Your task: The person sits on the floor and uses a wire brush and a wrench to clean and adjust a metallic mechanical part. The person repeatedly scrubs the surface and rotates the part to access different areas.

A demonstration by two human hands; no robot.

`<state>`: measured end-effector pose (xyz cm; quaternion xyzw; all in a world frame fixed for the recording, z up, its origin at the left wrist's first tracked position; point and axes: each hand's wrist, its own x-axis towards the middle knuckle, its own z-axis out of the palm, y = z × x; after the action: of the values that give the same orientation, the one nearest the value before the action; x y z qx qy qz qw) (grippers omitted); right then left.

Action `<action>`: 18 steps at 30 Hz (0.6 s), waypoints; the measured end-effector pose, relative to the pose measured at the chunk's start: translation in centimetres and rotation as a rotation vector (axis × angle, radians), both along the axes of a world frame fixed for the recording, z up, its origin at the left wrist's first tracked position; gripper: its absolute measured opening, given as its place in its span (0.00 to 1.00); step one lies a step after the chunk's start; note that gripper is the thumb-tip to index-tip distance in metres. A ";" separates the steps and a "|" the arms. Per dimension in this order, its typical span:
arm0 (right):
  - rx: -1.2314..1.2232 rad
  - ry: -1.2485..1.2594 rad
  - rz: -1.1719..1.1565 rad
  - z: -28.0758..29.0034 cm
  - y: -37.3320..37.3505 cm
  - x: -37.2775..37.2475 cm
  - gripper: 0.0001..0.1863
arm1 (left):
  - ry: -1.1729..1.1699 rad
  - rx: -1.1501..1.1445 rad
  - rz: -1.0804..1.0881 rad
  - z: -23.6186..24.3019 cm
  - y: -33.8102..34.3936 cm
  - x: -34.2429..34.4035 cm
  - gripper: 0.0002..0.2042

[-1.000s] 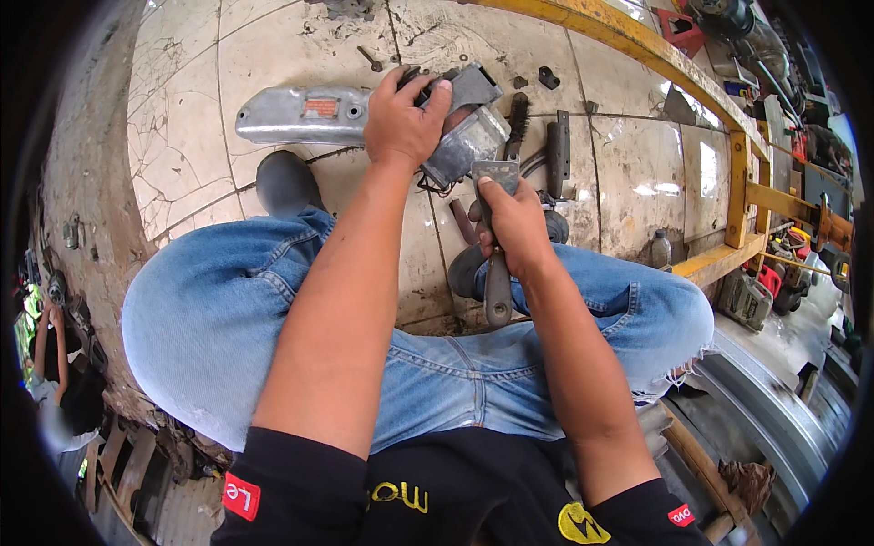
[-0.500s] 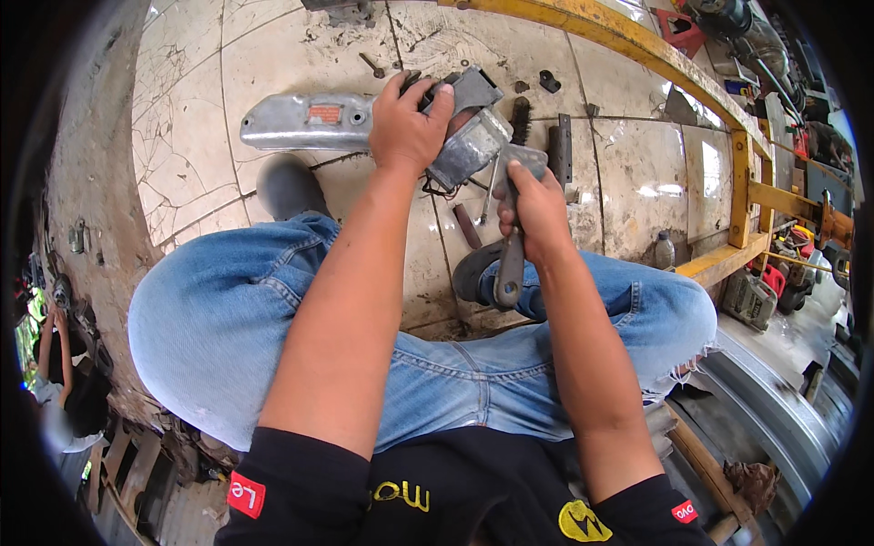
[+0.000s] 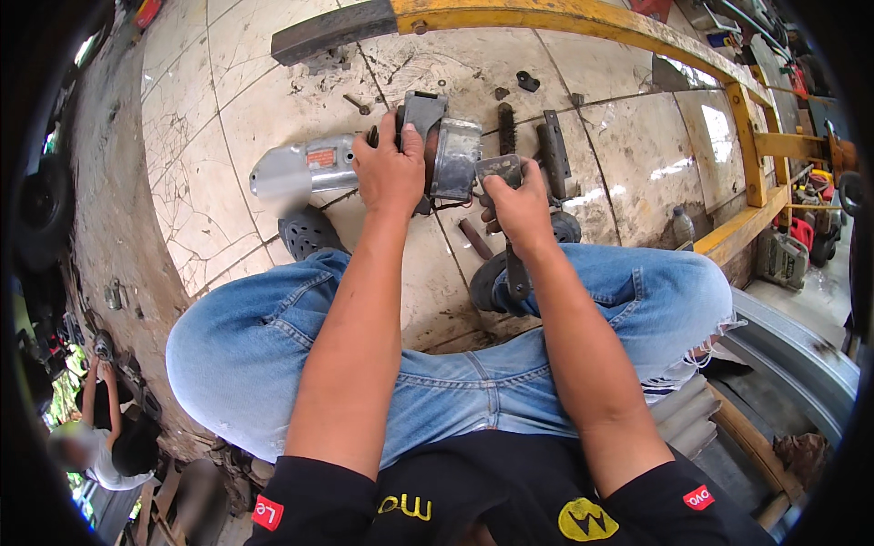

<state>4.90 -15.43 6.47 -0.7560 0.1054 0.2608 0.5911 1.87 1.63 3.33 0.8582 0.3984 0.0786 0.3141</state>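
Note:
My left hand (image 3: 393, 175) is closed round a grey metal motor housing (image 3: 455, 162) with a reddish-brown part inside, which stands on the tiled floor. In my right hand (image 3: 521, 211) is a scraper with a flat, dirty blade (image 3: 498, 167), its dark handle pointing back toward me. The blade is close to the housing's right side; whether they touch I cannot tell. Left of my left hand lies a long silver metal cover (image 3: 302, 169) with a red label.
A dark brush (image 3: 506, 129) and a dark metal bar (image 3: 553, 156) lie right of the housing. A brown rod (image 3: 474, 238) is nearer me. Beyond lie a bolt (image 3: 357, 104) and a small black part (image 3: 527, 81). A yellow metal frame (image 3: 583, 23) borders the far and right sides.
The motor housing has turned from tilted to nearly straight, with my left hand still on it. My right hand and the scraper have shifted slightly; the whole view has moved too.

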 end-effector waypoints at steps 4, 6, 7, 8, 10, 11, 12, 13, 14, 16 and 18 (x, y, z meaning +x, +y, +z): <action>-0.269 -0.187 0.200 0.9 -0.3 1.4 0.29 | -0.159 0.216 -0.037 -1.8 1.3 0.4 0.21; -0.389 -0.286 0.300 1.4 -0.5 2.1 0.30 | -0.274 -0.006 -0.067 -3.1 2.0 0.2 0.21; -0.420 -0.326 0.344 1.5 -0.5 2.5 0.30 | -0.331 -0.117 -0.078 -3.8 2.3 0.0 0.21; -0.458 -0.362 0.386 1.5 -0.7 2.9 0.29 | -0.330 -0.127 -0.079 -3.8 1.8 0.1 0.22; -0.445 -0.276 0.454 2.0 -0.7 3.9 0.27 | -0.328 -0.139 -0.072 -2.4 0.9 0.3 0.23; -0.435 -0.236 0.491 2.3 -0.5 4.3 0.27 | -0.358 -0.097 -0.056 -2.1 0.5 0.5 0.24; -0.421 -0.189 0.492 2.6 -0.3 4.5 0.26 | -0.387 -0.054 -0.039 -1.7 0.0 0.6 0.24; -0.436 -0.189 0.496 2.8 -0.1 4.7 0.26 | -0.416 -0.011 -0.022 -1.6 -0.2 0.6 0.25; -0.455 -0.188 0.503 3.0 0.1 4.9 0.27 | -0.410 0.016 -0.053 -1.9 0.0 0.5 0.24; -0.451 -0.108 0.511 3.6 0.3 5.3 0.29 | -0.397 0.070 -0.116 -2.4 0.5 0.3 0.23; -0.405 0.047 0.510 4.3 0.6 5.7 0.31 | -0.407 0.041 -0.129 -2.6 0.7 0.2 0.23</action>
<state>10.60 -14.87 10.72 -0.8540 -0.0238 0.3917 0.3417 2.07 2.32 0.69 0.8545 0.2695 0.2380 0.3749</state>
